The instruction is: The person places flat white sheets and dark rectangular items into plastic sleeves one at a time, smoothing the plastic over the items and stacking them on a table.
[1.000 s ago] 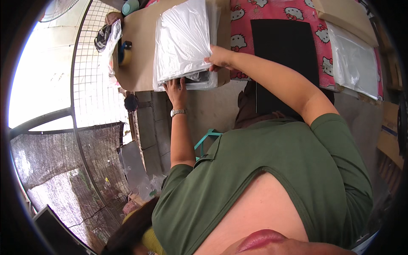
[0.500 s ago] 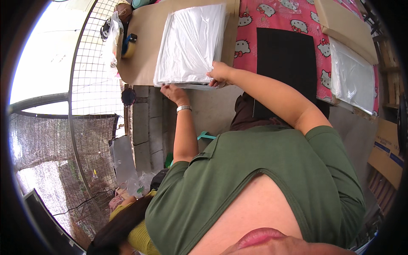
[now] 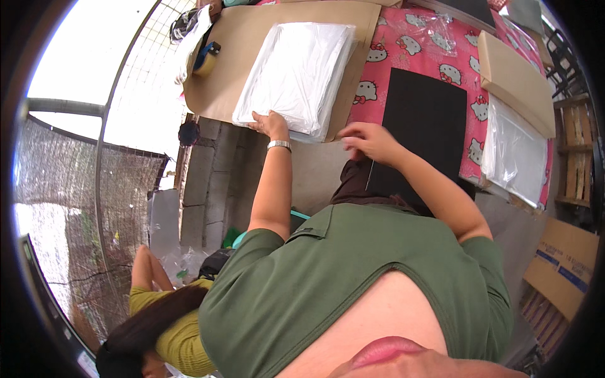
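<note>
A stack of white sheets in clear plastic (image 3: 299, 72) lies slightly slanted on a brown board (image 3: 217, 104) at the table's near left. My left hand (image 3: 272, 125), with a metal band at the wrist, rests on the stack's near edge with its fingers apart. To the right, my right hand (image 3: 372, 142) hovers off the stack by the brown board's near corner. Its fingers are loosely bent and apart, holding nothing. Beside it a black board (image 3: 422, 123) lies partly on the table and reaches toward my lap.
A pink patterned cloth (image 3: 403, 57) covers the table. A tan board (image 3: 513, 82) and a clear plastic packet (image 3: 513, 148) lie at right. A tape dispenser (image 3: 207, 60) sits at far left. Another person in a yellow-green top (image 3: 186, 324) is low at left, near wire mesh.
My right hand has let go of the stack's near right corner and moved right. My left hand has shifted from the near left corner further onto the near edge.
</note>
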{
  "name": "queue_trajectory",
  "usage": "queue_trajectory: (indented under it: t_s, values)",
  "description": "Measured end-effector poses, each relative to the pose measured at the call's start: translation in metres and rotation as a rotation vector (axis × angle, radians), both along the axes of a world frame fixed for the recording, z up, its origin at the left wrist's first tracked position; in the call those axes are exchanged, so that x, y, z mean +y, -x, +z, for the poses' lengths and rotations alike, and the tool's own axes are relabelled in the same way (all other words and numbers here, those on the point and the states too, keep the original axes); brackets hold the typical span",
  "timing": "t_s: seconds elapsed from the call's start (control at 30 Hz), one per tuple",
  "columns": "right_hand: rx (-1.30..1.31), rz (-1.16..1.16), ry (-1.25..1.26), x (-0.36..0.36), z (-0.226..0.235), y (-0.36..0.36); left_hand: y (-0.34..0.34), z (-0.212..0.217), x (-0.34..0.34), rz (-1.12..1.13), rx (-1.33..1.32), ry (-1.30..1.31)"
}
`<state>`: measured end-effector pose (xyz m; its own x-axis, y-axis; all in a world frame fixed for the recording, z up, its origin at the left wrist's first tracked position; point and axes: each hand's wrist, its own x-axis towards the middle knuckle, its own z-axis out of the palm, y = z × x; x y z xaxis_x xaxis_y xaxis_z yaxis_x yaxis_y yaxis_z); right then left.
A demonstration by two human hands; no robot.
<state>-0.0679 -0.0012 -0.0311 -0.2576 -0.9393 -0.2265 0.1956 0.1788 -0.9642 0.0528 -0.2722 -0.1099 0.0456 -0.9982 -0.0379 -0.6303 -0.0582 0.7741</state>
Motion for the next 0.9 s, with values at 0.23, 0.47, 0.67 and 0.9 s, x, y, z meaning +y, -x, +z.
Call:
queue_trajectory:
  t_s: [0.23,0.47,0.67,0.9]
  values:
    - [1.178,-0.952,-0.287,0.201,-0.023,0.123,-0.011,0.008,0.015,0.061,-0.002,0.072]
    - [1.091,-0.895,-0.799,0.336,-0.109,0.126,0.006,-0.010,0.081,-0.128,0.088,0.064]
    - [0.784,-0.876,-0.873,0.323,-0.087,0.120,0.005,-0.003,0.079,-0.136,0.210,0.026]
    - [1.494,-1.178,-0.446,0.330,-0.074,0.130,-0.009,0.012,0.098,-0.179,0.246,0.105]
